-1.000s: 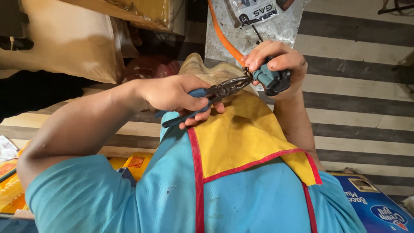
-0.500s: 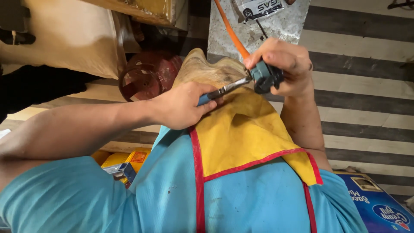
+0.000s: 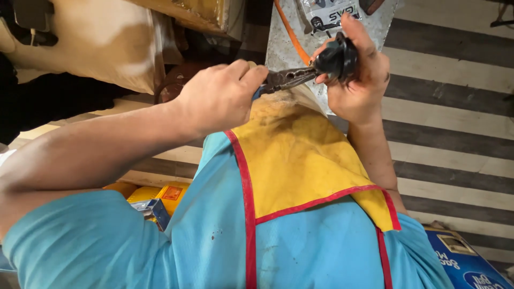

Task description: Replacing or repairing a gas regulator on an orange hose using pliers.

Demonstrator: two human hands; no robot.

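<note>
My left hand (image 3: 219,96) is closed around the handles of dark pliers (image 3: 286,79). The pliers' jaws point right and meet a small black rounded part (image 3: 336,56). My right hand (image 3: 360,88) grips that part from the right, with the fingers curled over its top. Both hands are held above my raised knee, which is covered by blue cloth (image 3: 214,246) with a yellow, red-edged panel (image 3: 300,155). An orange cable (image 3: 289,33) runs up from behind the pliers.
A grey speckled sheet (image 3: 284,51) with a clear packet (image 3: 327,13) lies on the striped floor (image 3: 450,112) beyond the hands. A tan sack (image 3: 101,37) sits at the upper left. Yellow boxes (image 3: 163,194) are under my left arm, and a blue carton (image 3: 471,265) is at the lower right.
The hands now sit higher and closer in the view. My right hand has turned the part, so its black rounded side now shows. The pliers stay at the part.
</note>
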